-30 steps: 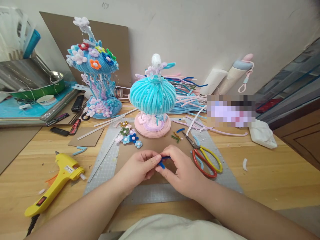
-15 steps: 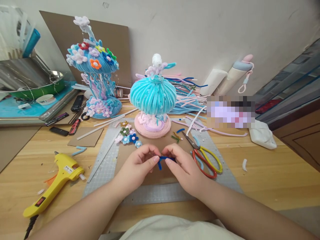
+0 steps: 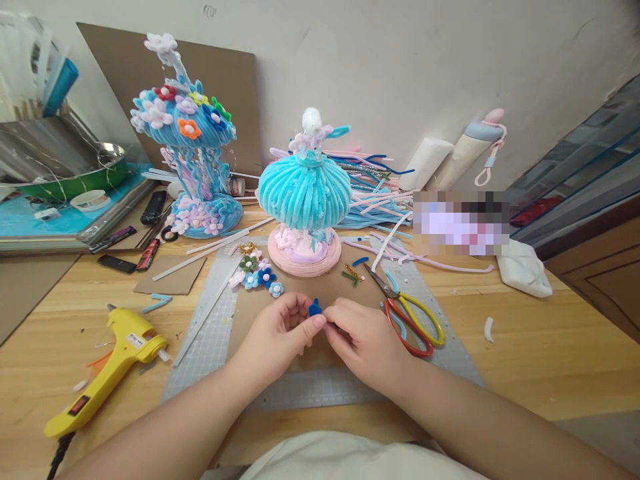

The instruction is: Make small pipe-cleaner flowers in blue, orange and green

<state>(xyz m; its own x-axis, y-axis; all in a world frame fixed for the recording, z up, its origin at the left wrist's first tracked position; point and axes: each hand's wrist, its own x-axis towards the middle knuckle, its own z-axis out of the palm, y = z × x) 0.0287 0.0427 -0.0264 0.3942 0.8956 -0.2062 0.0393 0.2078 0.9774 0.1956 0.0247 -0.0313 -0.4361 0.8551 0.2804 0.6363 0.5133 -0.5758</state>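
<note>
Between my hands is a dark blue pipe cleaner [image 3: 315, 309], bent into a small folded shape and partly hidden by fingers. My left hand [image 3: 283, 327] pinches it between thumb and fingers. My right hand [image 3: 363, 337] is closed, its fingertips pressed together against the pipe cleaner's right side. Both hands are above a brown cardboard sheet [image 3: 250, 320] on a grey cutting mat [image 3: 200, 360]. Several pipe-cleaner flowers [image 3: 257, 273] lie just beyond my left hand. Behind my hands stands a turquoise, jellyfish-like pipe-cleaner piece [image 3: 305, 193] on a round pink base [image 3: 305, 263].
Red-and-yellow-handled scissors [image 3: 410, 313] lie right of my right hand. A yellow glue gun [image 3: 120, 353] rests at left. A taller blue flowered piece [image 3: 185, 127] stands at back left. Loose pipe cleaners [image 3: 380, 207] pile up behind, and a white box [image 3: 525, 270] sits at right.
The blue pipe cleaner was stretched between both hands with an end hanging down; now it is folded up compactly at the left fingertips. My right hand has turned and closed its fingers more.
</note>
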